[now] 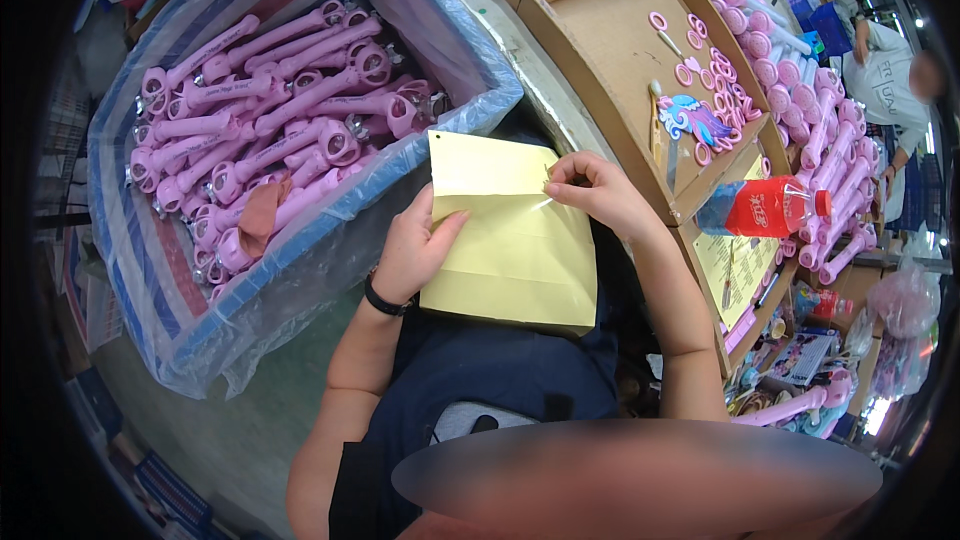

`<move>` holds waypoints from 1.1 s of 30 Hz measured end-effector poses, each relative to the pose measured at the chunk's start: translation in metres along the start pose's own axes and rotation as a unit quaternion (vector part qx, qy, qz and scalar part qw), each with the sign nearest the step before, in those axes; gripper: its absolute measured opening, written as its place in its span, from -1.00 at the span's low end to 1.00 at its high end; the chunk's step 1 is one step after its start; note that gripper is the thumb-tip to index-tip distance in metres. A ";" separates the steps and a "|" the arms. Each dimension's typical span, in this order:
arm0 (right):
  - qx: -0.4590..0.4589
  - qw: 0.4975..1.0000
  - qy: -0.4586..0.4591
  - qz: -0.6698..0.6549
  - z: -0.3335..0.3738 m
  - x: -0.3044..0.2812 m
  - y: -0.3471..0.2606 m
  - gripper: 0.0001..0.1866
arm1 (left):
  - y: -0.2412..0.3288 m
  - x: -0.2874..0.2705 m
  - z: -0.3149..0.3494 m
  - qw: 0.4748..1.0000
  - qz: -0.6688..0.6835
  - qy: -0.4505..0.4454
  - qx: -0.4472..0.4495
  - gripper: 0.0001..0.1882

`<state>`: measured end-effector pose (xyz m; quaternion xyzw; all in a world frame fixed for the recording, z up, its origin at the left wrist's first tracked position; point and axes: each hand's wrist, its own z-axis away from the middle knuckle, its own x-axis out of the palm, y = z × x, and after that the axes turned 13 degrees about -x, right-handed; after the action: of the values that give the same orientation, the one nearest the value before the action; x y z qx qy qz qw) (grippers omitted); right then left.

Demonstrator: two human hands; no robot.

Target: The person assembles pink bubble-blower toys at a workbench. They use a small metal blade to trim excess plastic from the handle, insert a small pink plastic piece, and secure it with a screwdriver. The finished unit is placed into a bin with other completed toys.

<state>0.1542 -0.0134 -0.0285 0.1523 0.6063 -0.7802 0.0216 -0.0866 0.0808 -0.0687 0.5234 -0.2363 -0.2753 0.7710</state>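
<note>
A creased yellow paper sheet (515, 265) lies across my lap, its upper part folded along a line and a small dark hole in its top left corner. My left hand (412, 248) grips the sheet's left edge, thumb on top and fingers behind it. At the upper right edge, my right hand (598, 192) pinches thumb and forefinger together. A tiny shiny bit shows at those fingertips, too small to name.
To the left, a striped bag lined with clear plastic (480, 70) holds many pink plastic handles (290, 135). On the right stand a cardboard tray (590, 50) with pink rings (725, 80), a red-labelled bottle (765, 207) and piled pink handles (835, 155). Another person (890, 80) is beyond.
</note>
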 end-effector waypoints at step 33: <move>-0.058 0.989 0.029 0.134 0.003 0.005 -0.001 -0.80 | -0.002 -0.001 0.003 1.000 0.011 -0.004 -0.005 -0.62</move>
<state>0.1482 -0.0154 -0.0286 0.2534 0.6251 -0.7290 0.1168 -0.0897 0.0791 -0.0696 0.5155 -0.2437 -0.2706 0.7756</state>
